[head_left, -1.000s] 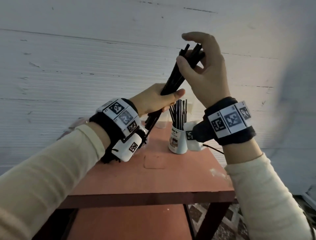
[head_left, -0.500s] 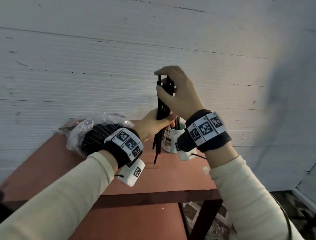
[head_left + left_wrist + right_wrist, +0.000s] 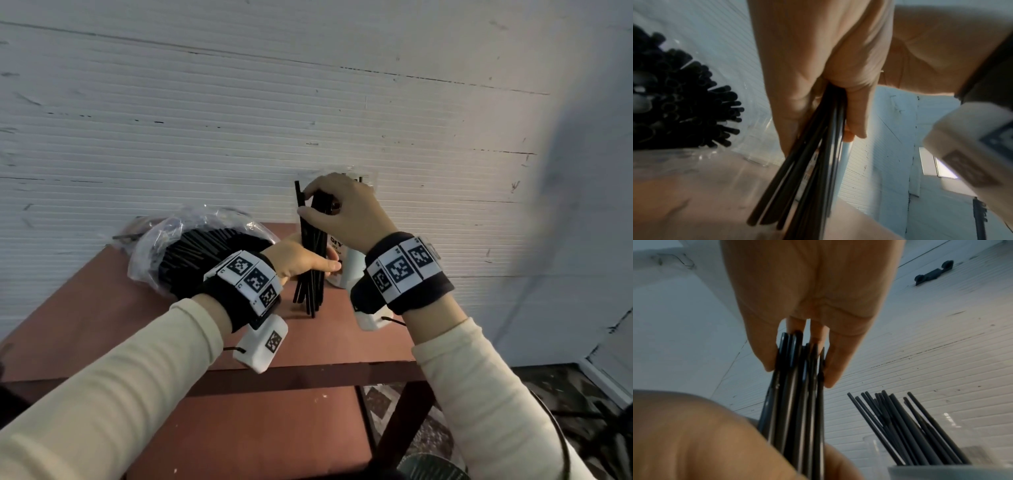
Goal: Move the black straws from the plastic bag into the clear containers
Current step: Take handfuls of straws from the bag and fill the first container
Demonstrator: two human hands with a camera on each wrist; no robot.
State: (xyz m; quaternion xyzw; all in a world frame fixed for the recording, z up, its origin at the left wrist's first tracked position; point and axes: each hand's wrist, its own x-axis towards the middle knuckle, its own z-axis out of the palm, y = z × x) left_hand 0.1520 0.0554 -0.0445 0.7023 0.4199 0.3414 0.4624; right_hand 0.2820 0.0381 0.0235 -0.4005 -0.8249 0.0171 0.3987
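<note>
A bundle of black straws point(image 3: 310, 291) stands upright with its lower ends on the reddish table point(image 3: 102, 308). My left hand point(image 3: 301, 262) grips the bundle around its middle, and in the left wrist view the straws point(image 3: 813, 162) fan out below my curled fingers. My right hand point(image 3: 339, 212) pinches the top ends, shown in the right wrist view as fingertips point(image 3: 834, 369) closed round the straw tops point(image 3: 797, 369). The plastic bag point(image 3: 191, 246) full of black straws lies at the left. A labelled container point(image 3: 337, 245) with straws point(image 3: 910, 431) in it stands just behind the bundle.
The table stands against a white ribbed wall point(image 3: 308, 102). Its front edge point(image 3: 308, 377) is near my forearms, with a lower shelf point(image 3: 257, 431) beneath. A patterned floor point(image 3: 428, 428) shows to the right of the table leg.
Both hands brought the bundle down from a raised, tilted hold to upright, its lower ends now on the table. The bag has come into view at the left.
</note>
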